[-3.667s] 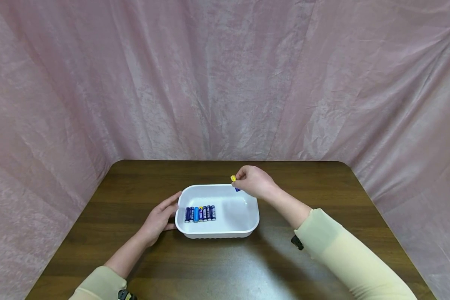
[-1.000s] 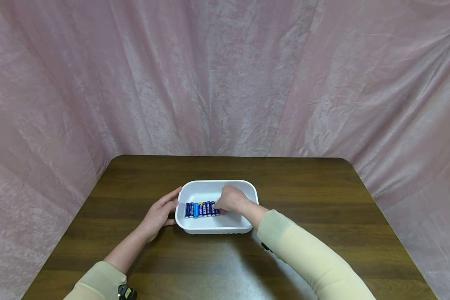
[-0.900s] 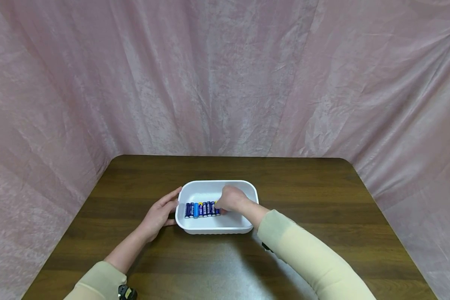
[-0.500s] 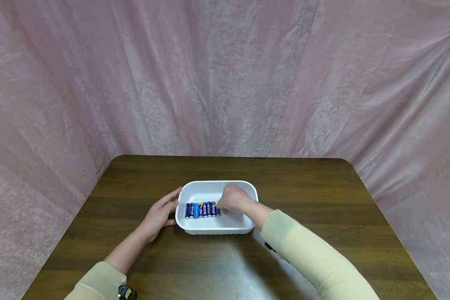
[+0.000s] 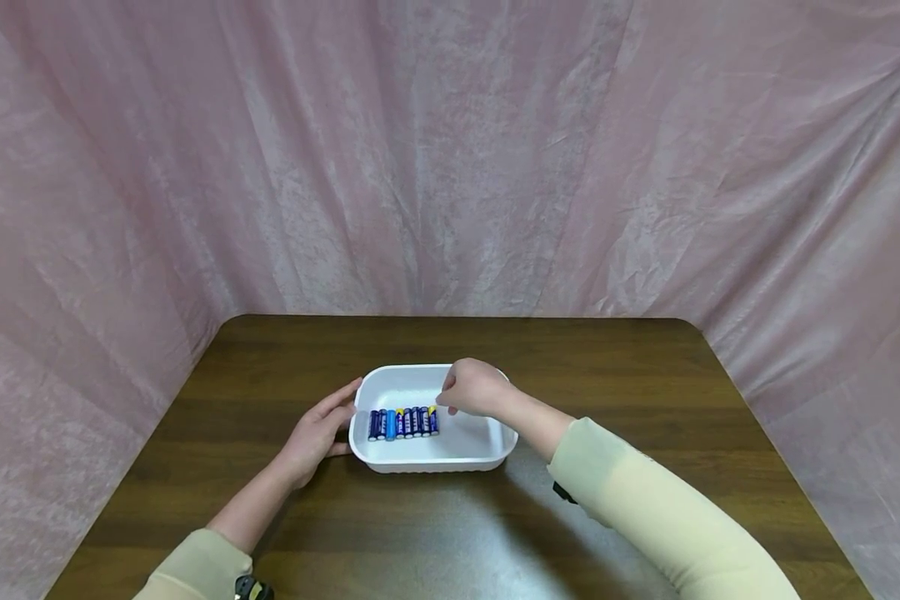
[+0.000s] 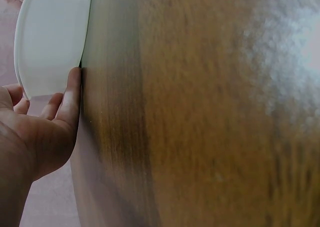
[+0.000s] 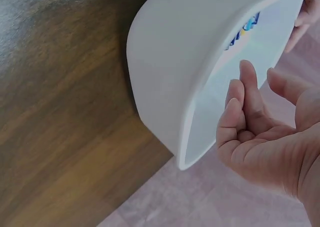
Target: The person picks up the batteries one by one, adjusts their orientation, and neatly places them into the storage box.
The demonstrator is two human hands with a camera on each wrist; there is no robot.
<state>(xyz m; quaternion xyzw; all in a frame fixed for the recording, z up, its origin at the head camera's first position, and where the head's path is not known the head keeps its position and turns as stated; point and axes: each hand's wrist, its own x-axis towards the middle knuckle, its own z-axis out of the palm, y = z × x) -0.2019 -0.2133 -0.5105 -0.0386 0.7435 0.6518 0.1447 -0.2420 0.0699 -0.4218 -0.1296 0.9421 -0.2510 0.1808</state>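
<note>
A white plastic tub (image 5: 435,467) holds several AA-size batteries (image 5: 408,423) lying side by side in a row in its left half. Most are dark blue; one is a light blue battery (image 5: 391,425), and the rightmost, a blue battery with a yellow end (image 5: 433,421), lies against its neighbour. My left hand (image 5: 315,437) rests on the tub's left end, its fingers extended along the wall in the left wrist view. Over the tub's right half is my right hand (image 5: 480,390), fingers loosely bent. In the right wrist view a gap shows between thumb and index finger, with nothing held.
The tub stands on a brown wooden table (image 5: 615,375) with rounded far corners. A pink velvet curtain (image 5: 450,167) hangs behind and at both sides. Both sleeves carry a dark wrist device (image 5: 253,587).
The right hand brought the yellow-ended battery down to the right end of the row, let it go, then drew up and to the right. The left hand has stayed at the tub.
</note>
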